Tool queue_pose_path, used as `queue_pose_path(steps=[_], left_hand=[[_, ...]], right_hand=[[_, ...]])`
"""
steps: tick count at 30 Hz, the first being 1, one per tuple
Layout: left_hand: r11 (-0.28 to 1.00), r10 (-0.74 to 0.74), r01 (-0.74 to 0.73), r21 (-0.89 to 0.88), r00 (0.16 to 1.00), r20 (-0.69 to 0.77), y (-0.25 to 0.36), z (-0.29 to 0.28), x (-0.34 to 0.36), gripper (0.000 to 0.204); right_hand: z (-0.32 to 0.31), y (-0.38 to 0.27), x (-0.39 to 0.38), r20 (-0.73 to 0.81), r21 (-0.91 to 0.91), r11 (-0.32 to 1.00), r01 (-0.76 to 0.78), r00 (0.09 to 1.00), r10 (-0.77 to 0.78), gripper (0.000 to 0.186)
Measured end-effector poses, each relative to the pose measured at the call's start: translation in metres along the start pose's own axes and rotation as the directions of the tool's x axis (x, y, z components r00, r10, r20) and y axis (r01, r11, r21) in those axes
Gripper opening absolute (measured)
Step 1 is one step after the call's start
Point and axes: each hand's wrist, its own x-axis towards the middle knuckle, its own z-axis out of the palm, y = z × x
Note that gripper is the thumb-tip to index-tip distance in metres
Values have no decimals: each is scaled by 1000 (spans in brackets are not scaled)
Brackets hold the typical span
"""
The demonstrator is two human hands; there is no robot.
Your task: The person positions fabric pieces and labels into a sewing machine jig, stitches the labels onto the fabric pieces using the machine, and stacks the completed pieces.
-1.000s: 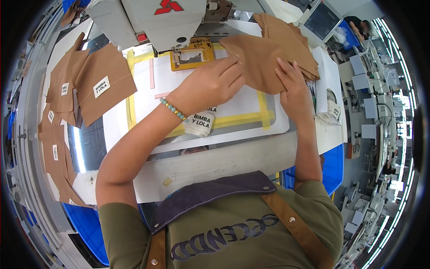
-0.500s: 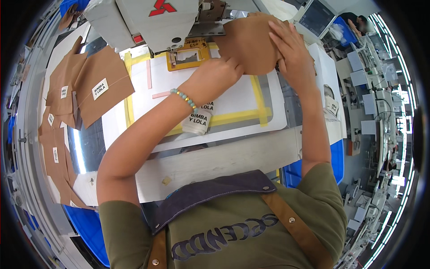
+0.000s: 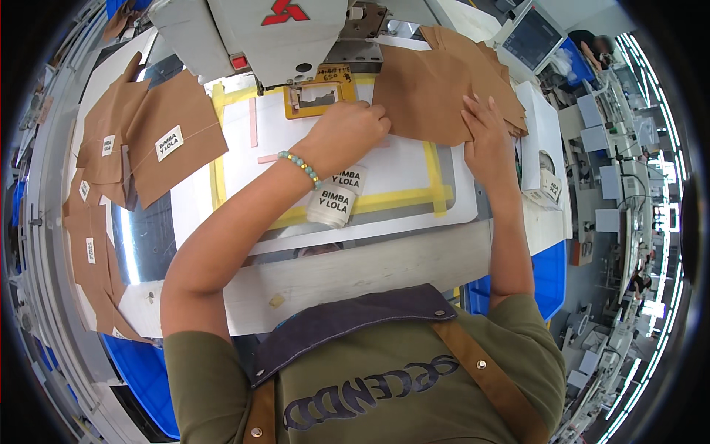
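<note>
Both hands are pressing flat on a brown fabric piece [image 3: 429, 92], left hand [image 3: 346, 135] and right hand [image 3: 488, 137] positioning it beside the sewing machine [image 3: 259, 33]; labelled pieces [image 3: 148, 140] are lying finished at the table's [image 3: 355, 266] left, none yet stitched here.

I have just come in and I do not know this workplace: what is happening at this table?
A person at a sewing machine presses both hands on a brown fabric piece lying on the white table. The left hand holds its near edge, the right hand its right side. More brown pieces with white labels lie to the left.
</note>
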Motion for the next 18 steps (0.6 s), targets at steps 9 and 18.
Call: queue_pose_path(steps=[9,18], left_hand=[[968,98,-102,230,995,26,-14,-11,-44,22],[827,33,-57,560,998,54,-31,-35,-118,34]], right_hand=[[17,-25,11,34,58,998,16,999,-18,49],[67,-63,45,73,218,944,246,961,-267,54]])
